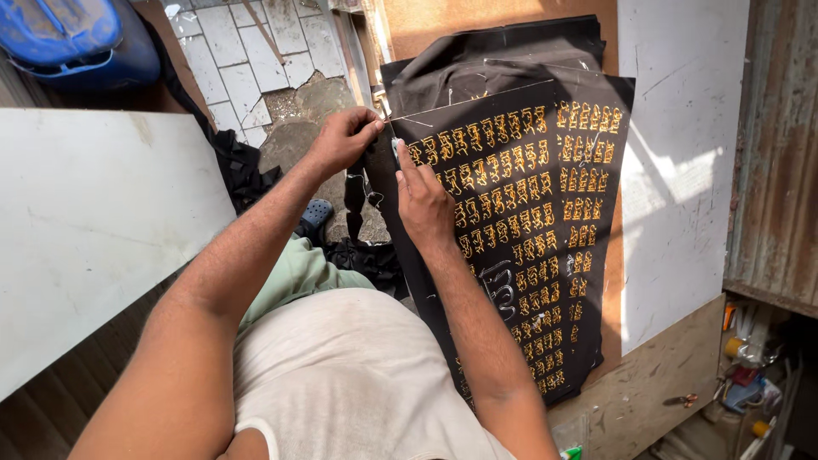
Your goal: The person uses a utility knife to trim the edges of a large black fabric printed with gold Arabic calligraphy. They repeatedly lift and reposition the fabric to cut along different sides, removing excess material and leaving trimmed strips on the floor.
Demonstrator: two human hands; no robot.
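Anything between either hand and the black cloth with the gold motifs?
Nothing visible. The left hand pinches the top left edge of the black cloth, and the right hand lies flat on it beside the gold motifs. A thin white thread runs from the left fingertips across the cloth.

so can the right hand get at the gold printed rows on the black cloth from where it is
Probably yes: the right hand already rests on the black cloth beside the gold printed rows, with nothing lying between them.
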